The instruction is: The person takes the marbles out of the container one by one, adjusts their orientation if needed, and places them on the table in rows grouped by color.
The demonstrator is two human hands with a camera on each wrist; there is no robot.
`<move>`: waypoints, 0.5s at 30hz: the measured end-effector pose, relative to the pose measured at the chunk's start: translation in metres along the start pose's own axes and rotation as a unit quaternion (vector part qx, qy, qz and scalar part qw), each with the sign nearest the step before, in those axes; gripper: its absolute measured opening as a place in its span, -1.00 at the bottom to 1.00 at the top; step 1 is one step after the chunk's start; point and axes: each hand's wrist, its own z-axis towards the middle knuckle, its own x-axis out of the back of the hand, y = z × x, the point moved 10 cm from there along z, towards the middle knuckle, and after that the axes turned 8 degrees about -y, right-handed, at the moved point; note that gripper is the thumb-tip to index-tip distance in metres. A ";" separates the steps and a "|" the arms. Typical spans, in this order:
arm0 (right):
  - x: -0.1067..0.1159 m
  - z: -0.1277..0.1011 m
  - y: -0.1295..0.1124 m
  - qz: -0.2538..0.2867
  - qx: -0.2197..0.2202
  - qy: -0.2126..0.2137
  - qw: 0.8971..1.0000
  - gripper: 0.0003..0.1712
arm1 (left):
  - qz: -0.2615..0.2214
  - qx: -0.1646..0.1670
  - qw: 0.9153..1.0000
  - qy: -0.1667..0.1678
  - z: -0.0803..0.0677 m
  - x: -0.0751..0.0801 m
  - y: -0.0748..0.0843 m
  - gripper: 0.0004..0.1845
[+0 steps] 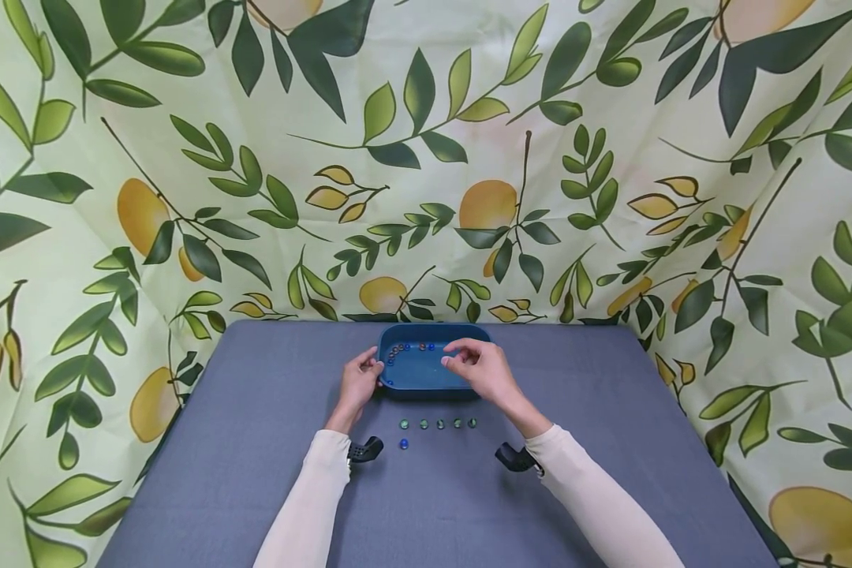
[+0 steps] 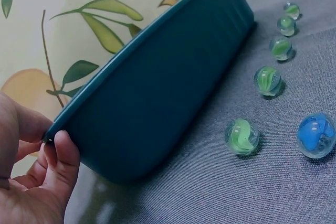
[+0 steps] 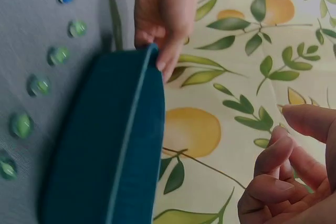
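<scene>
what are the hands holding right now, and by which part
The left hand grips the blue tray by the rim at its left corner. The right hand hovers over the tray, fingers curled; no hold is visible.

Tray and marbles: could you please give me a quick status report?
Left hand grips tray rim. Right hand over tray, fingers curled, holding nothing visible. Five green marbles, one blue marble on table.

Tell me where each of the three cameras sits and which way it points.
Head: looks down at the tray, both hands and sleeves show.
Left wrist: low by the left hand, looks along the tray's side to the marbles.
Right wrist: faces the tray end; right hand near, left hand beyond.
All three share tray and marbles.
</scene>
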 end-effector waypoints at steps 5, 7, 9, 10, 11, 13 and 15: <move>0.005 0.018 -0.003 -0.014 0.002 -0.004 1.000 -0.77 | 0.003 -0.001 1.000 -0.001 0.001 0.001 -0.001 -0.51; 0.004 0.025 -0.002 -0.017 0.000 -0.009 1.000 -0.74 | 0.003 -0.001 1.000 -0.001 0.002 0.001 -0.002 -0.51; 0.002 0.032 0.000 -0.017 -0.005 -0.015 1.000 -0.73 | 0.002 -0.002 1.000 0.000 0.002 0.001 -0.002 -0.51; 0.001 0.036 0.001 -0.015 -0.007 -0.017 1.000 -0.73 | 0.001 -0.002 1.000 0.000 0.002 0.001 -0.002 -0.52; 0.000 0.040 0.003 -0.013 -0.006 -0.020 1.000 -0.71 | 0.001 -0.001 1.000 0.001 0.002 0.001 -0.002 -0.52; -0.003 0.048 0.007 -0.007 -0.007 -0.025 1.000 -0.67 | 0.001 -0.003 1.000 0.002 0.002 0.001 -0.001 -0.52; -0.006 0.056 0.012 0.002 -0.008 -0.027 1.000 -0.66 | 0.002 -0.004 1.000 0.002 0.001 0.001 -0.001 -0.53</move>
